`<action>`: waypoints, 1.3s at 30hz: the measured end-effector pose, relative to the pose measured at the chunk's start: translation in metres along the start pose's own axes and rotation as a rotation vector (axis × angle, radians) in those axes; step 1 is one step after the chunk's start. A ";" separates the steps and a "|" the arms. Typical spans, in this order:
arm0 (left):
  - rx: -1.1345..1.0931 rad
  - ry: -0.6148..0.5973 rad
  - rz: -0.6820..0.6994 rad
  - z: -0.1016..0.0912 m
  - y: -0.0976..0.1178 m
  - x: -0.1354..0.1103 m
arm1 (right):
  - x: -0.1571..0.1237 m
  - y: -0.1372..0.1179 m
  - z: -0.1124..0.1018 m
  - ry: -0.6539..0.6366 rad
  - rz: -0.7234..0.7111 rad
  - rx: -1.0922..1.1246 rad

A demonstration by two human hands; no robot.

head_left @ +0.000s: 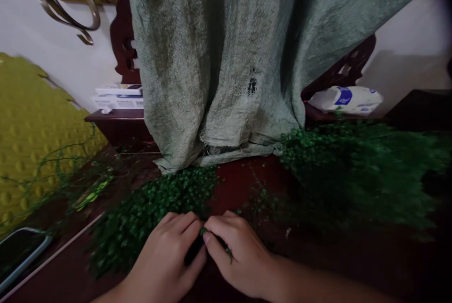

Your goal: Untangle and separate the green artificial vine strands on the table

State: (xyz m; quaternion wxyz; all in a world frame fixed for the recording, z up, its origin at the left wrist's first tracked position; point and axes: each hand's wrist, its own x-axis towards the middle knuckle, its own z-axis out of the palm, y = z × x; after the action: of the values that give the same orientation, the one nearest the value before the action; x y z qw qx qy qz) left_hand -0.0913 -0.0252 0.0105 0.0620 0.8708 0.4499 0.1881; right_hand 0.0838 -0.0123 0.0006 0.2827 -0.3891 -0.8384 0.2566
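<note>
My left hand [165, 258] and my right hand [238, 253] meet fingertip to fingertip low in the middle of the view, over a dark red wooden surface [240, 185]. Both hands have their fingers curled and pinch a small green sprig [205, 231] between them. A heap of small-leaved green foliage [151, 213] lies just beyond and left of my left hand. A larger, darker mass of green foliage [353, 176] spreads out to the right of my right hand.
A grey-green coarse cloth [229, 67] hangs down behind the foliage. A phone [19, 251] lies at the lower left near a yellow bumpy mat [31, 124]. White boxes [118, 96] and a white and blue packet [344, 99] sit on dark shelves behind.
</note>
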 end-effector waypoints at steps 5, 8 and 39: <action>0.007 -0.013 -0.011 0.001 -0.001 -0.001 | -0.001 0.001 0.002 -0.006 -0.018 -0.110; 0.005 -0.019 -0.022 0.001 -0.001 -0.001 | -0.001 0.001 0.003 0.002 -0.028 -0.114; -0.385 0.130 -0.051 -0.007 0.000 -0.004 | -0.001 -0.005 -0.003 0.037 -0.012 0.042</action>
State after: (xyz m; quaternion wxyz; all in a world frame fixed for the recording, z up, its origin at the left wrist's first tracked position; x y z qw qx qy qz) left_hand -0.0966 -0.0289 0.0157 0.2029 0.8172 0.4307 0.3248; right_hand 0.0835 -0.0149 0.0056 0.3080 -0.3826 -0.8297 0.2652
